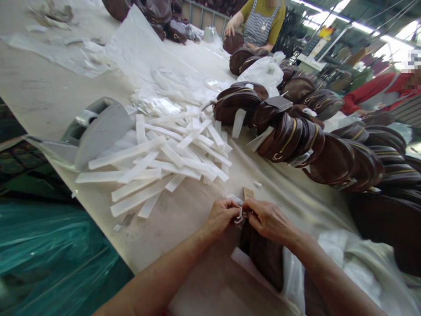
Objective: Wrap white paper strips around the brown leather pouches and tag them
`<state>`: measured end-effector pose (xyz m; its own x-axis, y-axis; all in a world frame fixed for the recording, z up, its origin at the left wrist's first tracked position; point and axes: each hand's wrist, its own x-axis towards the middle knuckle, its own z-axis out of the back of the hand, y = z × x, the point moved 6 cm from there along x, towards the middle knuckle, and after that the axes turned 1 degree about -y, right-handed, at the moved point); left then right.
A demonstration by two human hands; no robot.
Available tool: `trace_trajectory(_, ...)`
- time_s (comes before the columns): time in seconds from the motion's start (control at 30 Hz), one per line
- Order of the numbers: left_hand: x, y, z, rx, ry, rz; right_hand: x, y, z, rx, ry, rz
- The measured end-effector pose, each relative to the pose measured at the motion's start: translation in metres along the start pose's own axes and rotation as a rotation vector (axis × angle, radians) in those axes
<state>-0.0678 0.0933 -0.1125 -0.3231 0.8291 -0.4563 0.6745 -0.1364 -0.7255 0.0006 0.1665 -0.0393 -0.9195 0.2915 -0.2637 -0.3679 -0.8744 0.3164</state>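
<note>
A dark brown leather bag (265, 252) lies in front of me, below my hands. My left hand (221, 219) pinches a thin white string (240, 216) that loops between my fingers. From the other side, my right hand (268, 218) closes its fingertips on the same string, with its palm over the bag's upper end. A tan tag (248, 193) sticks out just beyond my right fingers. Something pale and flat (235, 199) lies beyond my left fingertips. Beside the bag rests a white strip (245, 260), and clear plastic (294, 276) covers its right edge.
A pile of white strips (177, 153) spreads at left, beside a grey tape dispenser (101, 127). Rows of brown bags (292, 136) stand at right. White sheets (141, 52) lie farther back. One co-worker (259, 22) handles a bag across the table; another person (375, 94) is at right.
</note>
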Motion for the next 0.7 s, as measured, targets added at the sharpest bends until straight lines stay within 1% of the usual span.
trace_trajectory(0.1,-0.001,-0.005,0.001,-0.077,0.034,0.033,0.001,0.000,0.003,-0.043,-0.003,0.043)
trace_trajectory(0.23,0.000,-0.007,-0.001,-0.202,0.106,0.113,0.001,-0.003,0.005,0.001,-0.045,0.085)
trace_trajectory(0.37,0.002,-0.010,0.000,-0.311,0.106,0.121,0.001,-0.019,0.008,0.146,-0.165,0.065)
trace_trajectory(0.43,0.003,-0.012,0.003,-0.352,0.080,0.108,0.002,-0.031,0.007,0.192,-0.183,0.032)
trace_trajectory(0.5,0.004,-0.012,0.006,-0.378,0.055,0.106,0.005,-0.044,0.002,0.229,-0.112,-0.049)
trace_trajectory(0.57,0.006,-0.011,0.007,-0.390,0.041,0.114,0.007,-0.056,-0.003,0.264,-0.022,-0.200)
trace_trajectory(0.6,0.006,-0.010,0.007,-0.394,0.037,0.119,0.007,-0.063,-0.005,0.276,0.002,-0.292)
trace_trajectory(0.67,0.007,-0.009,0.008,-0.397,0.035,0.124,0.008,-0.072,-0.006,0.287,0.011,-0.446)
trace_trajectory(0.7,0.007,-0.009,0.007,-0.396,0.034,0.124,0.009,-0.074,-0.007,0.291,0.005,-0.497)
